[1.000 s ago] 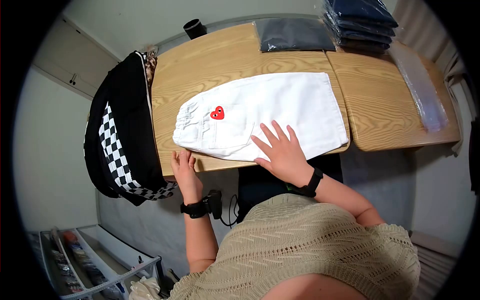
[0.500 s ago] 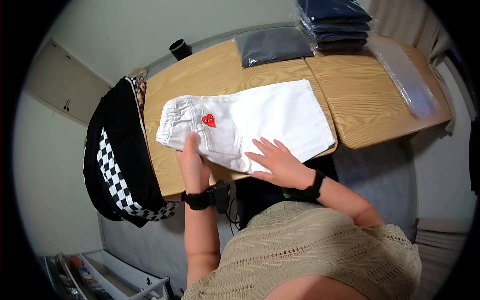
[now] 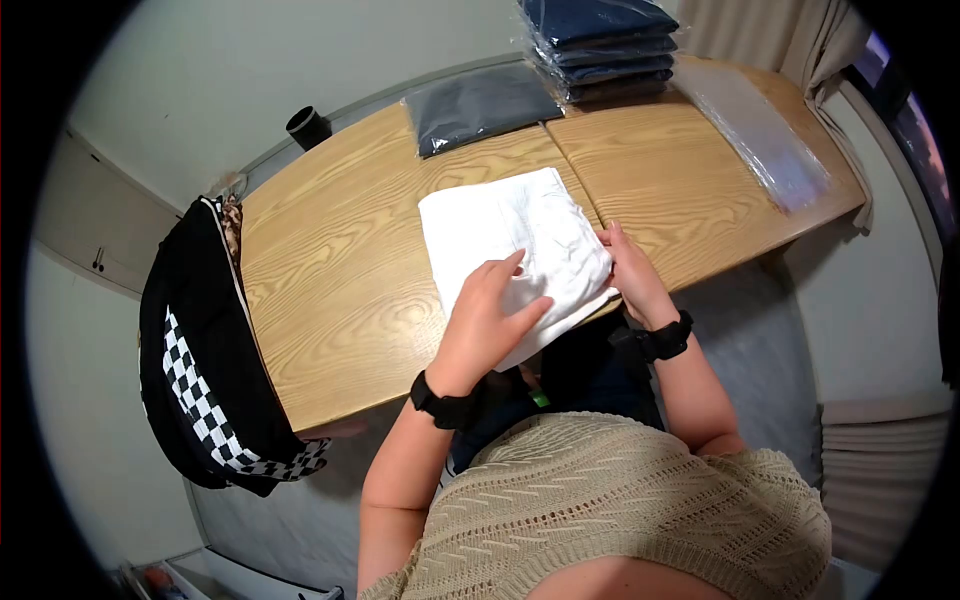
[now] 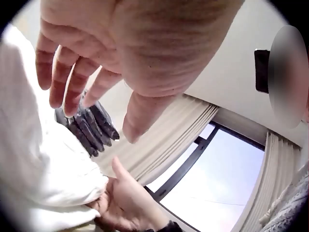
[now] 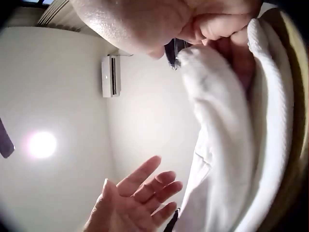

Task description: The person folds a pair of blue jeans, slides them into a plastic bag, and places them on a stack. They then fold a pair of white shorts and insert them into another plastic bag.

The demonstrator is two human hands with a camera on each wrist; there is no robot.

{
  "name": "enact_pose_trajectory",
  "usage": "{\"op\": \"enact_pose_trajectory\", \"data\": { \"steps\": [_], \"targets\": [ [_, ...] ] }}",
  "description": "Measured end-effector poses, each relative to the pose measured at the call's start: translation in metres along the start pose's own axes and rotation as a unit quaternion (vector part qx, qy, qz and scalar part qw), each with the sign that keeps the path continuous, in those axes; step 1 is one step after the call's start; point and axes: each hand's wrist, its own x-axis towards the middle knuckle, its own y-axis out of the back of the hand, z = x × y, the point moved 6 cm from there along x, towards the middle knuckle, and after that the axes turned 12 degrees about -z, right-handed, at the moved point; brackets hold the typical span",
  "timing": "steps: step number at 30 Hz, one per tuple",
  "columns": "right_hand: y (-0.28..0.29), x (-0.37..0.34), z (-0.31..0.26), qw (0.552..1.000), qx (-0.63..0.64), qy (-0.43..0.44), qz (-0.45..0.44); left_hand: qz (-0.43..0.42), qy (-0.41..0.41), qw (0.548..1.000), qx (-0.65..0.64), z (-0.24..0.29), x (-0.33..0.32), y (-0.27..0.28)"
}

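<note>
White shorts (image 3: 460, 225) lie on the table's near side, folded over on themselves, with gathered fabric on the right of the upper layer. My left hand (image 3: 480, 320) is over their near part, fingers spread and thumb apart; the left wrist view shows its bare palm beside the cloth. At the right edge is my right hand (image 3: 640, 285). In the right wrist view, its fingers (image 5: 239, 53) reach in between two layers of the white cloth (image 5: 217, 106), their tips hidden. The right thumb (image 4: 118, 169) stands up away from the fabric.
A dark garment in a clear bag (image 3: 485, 105) lies at the back, beside a stack of bagged blue garments (image 3: 600, 50). Clear plastic bags (image 3: 755, 140) lie on the right. A black bag with checkered trim (image 3: 205, 350) stands at the table's left end, with a black cup (image 3: 308, 128) behind.
The waist end has been folded over to the right, and the red heart patch is out of sight. The left hand moved right with it; the right hand went from the cloth's top to its right edge.
</note>
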Motion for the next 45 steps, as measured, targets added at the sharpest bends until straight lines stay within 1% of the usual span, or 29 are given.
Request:
{"op": "enact_pose_trajectory", "data": {
  "steps": [1,2,3,5,7,9,10,13,15,16,17,18,19,21,22,23,25,26,28,29,31,32,33,35,37,39,41,43,45],
  "targets": [
    [0.0,0.0,-0.002,1.0,-0.025,0.009,-0.001,0.011,-0.015,1.0,0.015,-0.004,-0.004,0.004],
    [0.005,0.004,0.002,0.993,-0.114,-0.022,-0.029,0.009,-0.015,1.0,0.015,-0.011,-0.009,0.007],
    [0.004,0.004,0.005,0.993,-0.113,-0.023,-0.029,0.004,-0.006,1.0,0.03,-0.017,-0.016,0.01],
    [-0.004,0.001,-0.008,0.933,-0.346,0.09,0.039,0.0,0.005,0.999,0.044,-0.022,-0.029,0.011],
    [-0.005,0.002,-0.005,0.929,-0.352,0.096,0.06,-0.022,-0.021,0.988,0.15,-0.017,-0.042,0.007],
    [-0.01,0.001,-0.006,0.92,-0.374,0.091,0.071,-0.034,-0.004,0.989,0.147,-0.018,-0.051,-0.001],
    [-0.012,0.0,-0.007,0.92,-0.375,0.09,0.068,-0.061,-0.005,0.981,0.186,-0.019,-0.055,-0.01],
    [-0.013,-0.002,-0.005,0.933,-0.349,0.067,0.052,-0.095,0.007,0.97,0.224,-0.026,-0.061,-0.025],
    [-0.014,-0.007,-0.016,0.889,-0.42,0.152,0.106,-0.079,0.012,0.967,0.241,-0.027,-0.061,-0.025],
    [-0.019,-0.011,-0.027,0.887,-0.422,0.152,0.106,-0.077,0.011,0.968,0.239,-0.028,-0.061,-0.026],
    [-0.035,-0.02,-0.052,0.795,-0.553,0.222,0.114,-0.071,0.011,0.966,0.248,-0.028,-0.062,-0.026],
    [-0.051,-0.028,-0.065,0.678,-0.667,0.285,0.119,-0.065,0.011,0.964,0.256,-0.028,-0.062,-0.026],
    [-0.048,-0.025,-0.058,0.677,-0.668,0.286,0.118,-0.064,0.011,0.965,0.256,-0.029,-0.062,-0.027],
    [-0.05,-0.008,-0.016,0.621,-0.759,0.187,-0.052,-0.046,0.003,0.966,0.253,-0.028,-0.064,-0.026],
    [-0.048,-0.006,-0.012,0.664,-0.725,0.176,-0.055,-0.047,0.0,0.967,0.252,-0.028,-0.065,-0.026],
    [-0.046,-0.006,-0.012,0.661,-0.727,0.176,-0.052,-0.047,0.002,0.965,0.256,-0.028,-0.064,-0.026],
    [-0.043,-0.005,-0.011,0.7,-0.69,0.161,-0.086,-0.045,0.001,0.965,0.257,-0.027,-0.065,-0.026],
    [-0.04,-0.005,-0.012,0.697,-0.694,0.159,-0.079,-0.037,0.0,0.968,0.247,-0.026,-0.066,-0.024],
    [-0.035,-0.006,-0.018,0.714,-0.661,0.177,-0.147,-0.029,-0.003,0.969,0.245,-0.026,-0.066,-0.025],
    [-0.026,-0.005,-0.029,0.708,-0.671,0.176,-0.134,-0.026,-0.009,0.97,0.241,-0.028,-0.067,-0.026],
    [-0.004,-0.003,-0.046,0.828,-0.508,0.127,-0.198,-0.028,-0.003,0.97,0.242,-0.026,-0.067,-0.026],
    [0.011,-0.005,-0.064,0.792,-0.575,0.169,-0.122,-0.025,-0.003,0.97,0.241,-0.027,-0.067,-0.026],
    [0.027,-0.004,-0.076,0.785,-0.586,0.168,-0.111,-0.02,-0.003,0.971,0.239,-0.028,-0.066,-0.028],
    [0.093,0.001,-0.097,0.878,-0.471,0.05,0.073,0.006,-0.002,0.966,0.258,-0.028,-0.066,-0.029],
    [0.134,0.002,-0.134,0.782,-0.583,0.11,0.191,0.013,-0.002,0.966,0.258,-0.028,-0.066,-0.03],
    [0.175,0.001,-0.165,0.721,-0.631,0.098,0.269,0.016,-0.002,0.967,0.253,-0.028,-0.065,-0.03],
    [0.237,0.008,-0.184,0.672,-0.653,0.105,0.334,0.014,0.003,0.968,0.252,-0.029,-0.065,-0.03],
    [0.294,0.01,-0.195,0.637,-0.657,0.024,0.403,0.016,0.008,0.967,0.253,-0.029,-0.066,-0.03],
    [0.332,0.014,-0.188,0.629,-0.671,0.017,0.391,0.015,0.009,0.967,0.255,-0.029,-0.065,-0.03]
  ]
}}
